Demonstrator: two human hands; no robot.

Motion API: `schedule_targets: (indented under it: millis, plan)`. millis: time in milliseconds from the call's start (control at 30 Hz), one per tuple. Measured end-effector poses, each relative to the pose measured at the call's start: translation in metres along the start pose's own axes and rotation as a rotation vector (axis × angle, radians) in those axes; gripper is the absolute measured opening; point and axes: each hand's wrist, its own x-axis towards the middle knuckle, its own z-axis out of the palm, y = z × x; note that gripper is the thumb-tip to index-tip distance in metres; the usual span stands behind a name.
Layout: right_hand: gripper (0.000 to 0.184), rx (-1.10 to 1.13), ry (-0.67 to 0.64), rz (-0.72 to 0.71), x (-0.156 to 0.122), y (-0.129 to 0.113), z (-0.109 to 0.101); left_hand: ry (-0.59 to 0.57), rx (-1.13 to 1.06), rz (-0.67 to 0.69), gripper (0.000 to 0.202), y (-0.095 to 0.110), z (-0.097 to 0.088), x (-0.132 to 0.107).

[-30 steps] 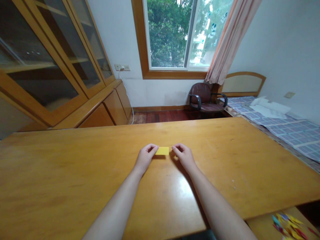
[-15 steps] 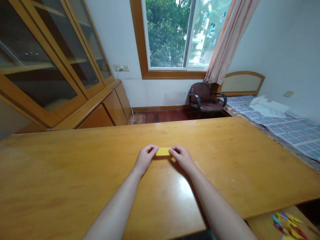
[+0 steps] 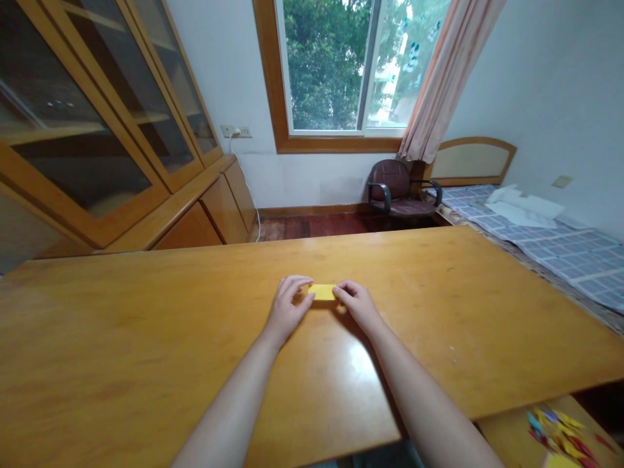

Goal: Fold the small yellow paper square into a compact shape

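A small rectangle of yellow paper [image 3: 322, 292] is held just above the table, its long side running left to right. At its left end, my left hand [image 3: 288, 305] has the thumb at the near edge and the fingertips at the far edge, with a gap between them. My right hand [image 3: 355, 300] pinches the right end between thumb and curled fingers. A shadow falls on the wood under the paper and beside the right forearm.
The wooden table [image 3: 146, 338] stretches wide before me. At lower right, an open drawer [image 3: 507, 432] holds several colourful paper pieces [image 3: 560, 432]. Beyond stand a glass-door cabinet [image 3: 160, 179], a maroon armchair [image 3: 397, 188] and a bed [image 3: 560, 250] with papers.
My left hand has loosened its pinch, and its thumb and fingers have spread to the paper's near and far edges. The paper and right hand have shifted slightly right.
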Motion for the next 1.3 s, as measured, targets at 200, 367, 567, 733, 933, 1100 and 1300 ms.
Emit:
schedule_targets:
  millis: [200, 367, 567, 733, 933, 1100, 1300]
  plan:
    - [0.026, -0.008, -0.039, -0.014, -0.0025, -0.0039, -0.0008, -0.127, 0.214, 0.167, 0.038, 0.0025, 0.0052, -0.0039]
    - [0.026, 0.013, -0.042, -0.013, -0.0025, -0.0043, -0.0012, -0.126, 0.223, 0.176, 0.033, 0.0017, 0.0040, -0.0044]
    - [0.027, 0.012, -0.048, 0.001, -0.0023, -0.0060, -0.0006, -0.135, 0.226, 0.182, 0.036, 0.0030, 0.0035, -0.0047]
    - [0.031, -0.003, -0.055, -0.040, -0.0009, -0.0015, -0.0011, -0.104, 0.195, 0.121, 0.033, 0.0022, 0.0032, -0.0047]
    - [0.031, -0.022, -0.161, -0.105, -0.0019, -0.0009, 0.0004, -0.053, 0.124, 0.027, 0.029, 0.0023, 0.0022, -0.0026]
    - [0.025, -0.005, -0.175, -0.099, -0.0033, -0.0034, 0.0022, -0.055, 0.064, -0.036, 0.027, 0.0024, 0.0016, -0.0015]
    - [0.026, 0.011, -0.132, -0.043, -0.0011, 0.0000, 0.0014, -0.080, 0.034, -0.052, 0.030, -0.0003, 0.0014, -0.0007]
